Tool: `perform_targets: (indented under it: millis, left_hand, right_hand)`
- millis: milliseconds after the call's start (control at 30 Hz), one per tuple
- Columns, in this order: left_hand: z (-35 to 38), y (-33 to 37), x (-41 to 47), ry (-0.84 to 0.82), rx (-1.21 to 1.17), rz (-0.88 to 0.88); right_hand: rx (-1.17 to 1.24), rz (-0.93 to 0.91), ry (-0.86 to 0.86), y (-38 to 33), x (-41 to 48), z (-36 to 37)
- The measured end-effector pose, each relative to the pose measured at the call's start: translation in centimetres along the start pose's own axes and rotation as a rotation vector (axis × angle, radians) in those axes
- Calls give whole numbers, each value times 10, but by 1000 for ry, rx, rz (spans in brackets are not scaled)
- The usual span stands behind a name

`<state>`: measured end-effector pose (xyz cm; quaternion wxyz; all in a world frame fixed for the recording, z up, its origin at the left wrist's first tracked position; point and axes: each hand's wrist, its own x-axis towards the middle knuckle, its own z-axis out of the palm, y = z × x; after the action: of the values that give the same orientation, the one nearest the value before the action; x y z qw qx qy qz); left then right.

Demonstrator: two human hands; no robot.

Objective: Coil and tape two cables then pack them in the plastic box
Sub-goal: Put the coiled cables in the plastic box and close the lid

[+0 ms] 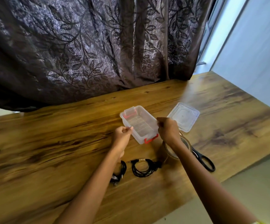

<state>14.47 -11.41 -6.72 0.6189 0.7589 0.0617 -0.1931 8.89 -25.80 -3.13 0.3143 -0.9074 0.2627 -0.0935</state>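
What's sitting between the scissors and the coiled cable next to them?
The tape roll stands between the coiled cable and the scissors, partly hidden by the right arm; head view.

Daylight enters from the window [224,34] at the upper right and backlights the curtain [82,46], so its weave glints while the folds stay dark. A pale glare streak crosses the table [50,143] near its far right corner. Wide-angle distortion bows the table's edges. The picture is soft throughout and smeared toward the left edge. The clear strip [129,127] pinched by the left hand [123,132] and right hand [168,128] barely shows.
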Motion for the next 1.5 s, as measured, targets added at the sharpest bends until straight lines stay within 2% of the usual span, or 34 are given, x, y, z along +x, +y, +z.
perform_targets:
  millis: [167, 333, 600, 1000, 1167, 1333, 1500]
  left_hand:
    - [-42, -6, -7, 103, -101, 32]
    - [-91, -25, -30, 220, -97, 29]
    - [-148, -53, -79, 344, -86, 45]
    - [-181, -94, -117, 334, -141, -20]
    - [-183, -98, -115, 341, -169, -45]
    - [-186, -99, -115, 298, -221, -62]
    - [-186, -97, -115, 283, -266, -93]
  right_hand:
    - [166, -65, -39, -25, -25, 18]
    - [313, -122, -117, -49, -64, 47]
    - [349, -212, -200, -76, -120, 86]
    - [360, -246, -296, -69, -162, 108]
    - [112, -434, -69, -41, -161, 108]
    - [-247, -506, -70, -17, -167, 114]
    - [-186, -497, -99, -21, -163, 115]
